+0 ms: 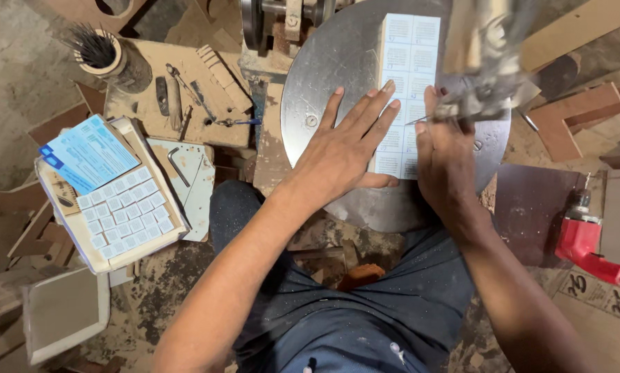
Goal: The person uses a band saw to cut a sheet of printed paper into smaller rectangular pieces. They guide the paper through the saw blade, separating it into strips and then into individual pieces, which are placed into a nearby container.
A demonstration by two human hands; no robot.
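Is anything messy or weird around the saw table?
Yes. Both hands, left hand and right hand, press the printed board right beside the blade. Wood offcuts and sawdust litter the floor.

Gridded board (408,83): on round saw table (324,76), upper centre. Tray of cut tiles (127,211): left of frame. Cup of rods (99,52): upper left. Power drill (586,242): right edge.

A long wooden board (408,76) faced with a pale blue-and-white printed grid sheet lies flat on the round metal saw plate (324,76), upper centre of the frame; its near end sits under both hands.
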